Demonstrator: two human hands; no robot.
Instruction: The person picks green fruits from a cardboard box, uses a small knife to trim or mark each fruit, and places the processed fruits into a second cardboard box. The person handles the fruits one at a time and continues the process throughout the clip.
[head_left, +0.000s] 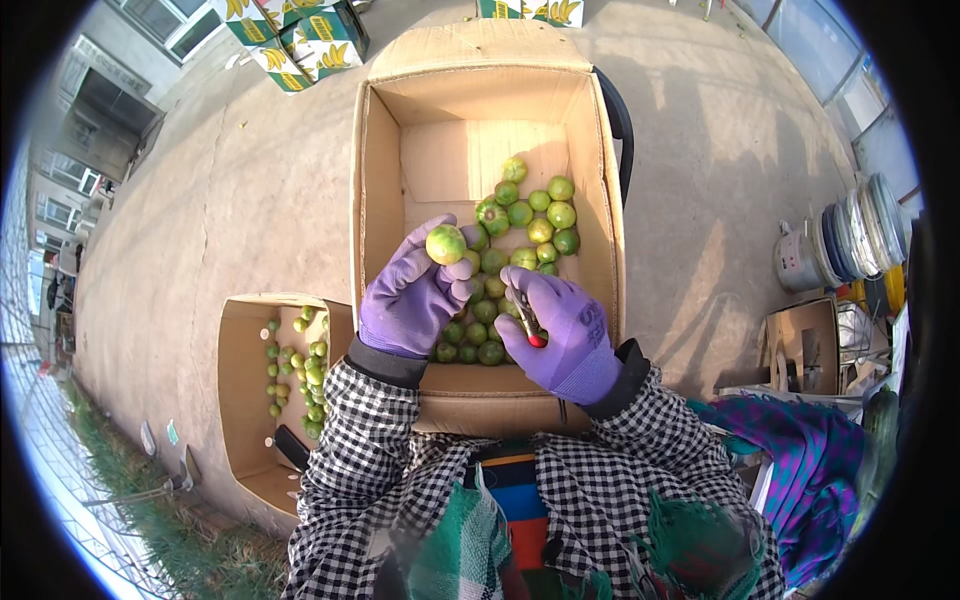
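Observation:
My left hand (414, 296), in a purple glove, holds a round green fruit (445, 244) at its fingertips; the kind of fruit is uncertain. To its right, my right hand (562, 330), also in a purple glove, is closed around small pruning snips with a red part (528, 319). Both hands are above a large open cardboard box (611, 247). Many green fruits (561, 214) lie on its bottom, mostly at the near and right side, and my hands hide some of them.
A smaller cardboard box (238, 390) at the left holds more green fruits (313, 375) and a dark flat object (291, 448). Banana cartons (322, 45) stand at the far left. Stacked buckets (847, 232), another cardboard box (802, 345) and a purple checked cloth (802, 480) are at the right.

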